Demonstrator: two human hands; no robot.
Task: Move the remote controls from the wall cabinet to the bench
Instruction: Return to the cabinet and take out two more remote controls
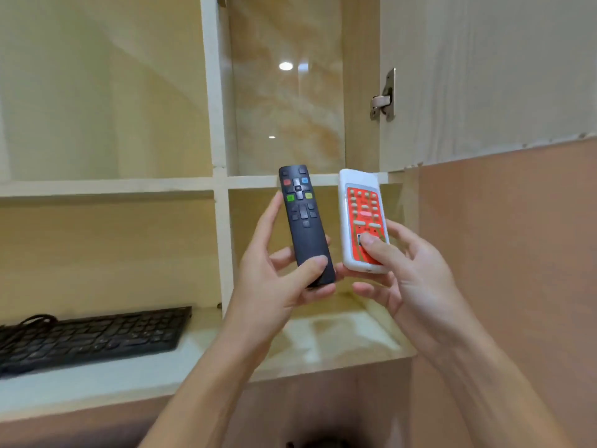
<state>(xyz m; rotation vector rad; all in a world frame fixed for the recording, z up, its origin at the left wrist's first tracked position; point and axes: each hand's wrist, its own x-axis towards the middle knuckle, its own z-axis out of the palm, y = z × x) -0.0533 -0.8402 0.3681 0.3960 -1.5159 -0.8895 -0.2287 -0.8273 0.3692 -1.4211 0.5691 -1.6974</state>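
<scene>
A slim black remote [302,215] with red, blue, green and yellow buttons stands upright in my left hand [274,273], thumb pressed on its lower end. A white remote [360,218] with an orange button panel is held upright in my right hand [410,273], thumb on its lower buttons. Both remotes are in the air in front of the open wall cabinet [219,182], level with its middle shelf. The bench is not in view.
A black keyboard [93,334] with a cable lies on the cabinet's bottom shelf at the left. The open cabinet door [484,76] with a metal hinge [384,98] hangs at the upper right. A vertical divider [223,240] stands just left of my hands.
</scene>
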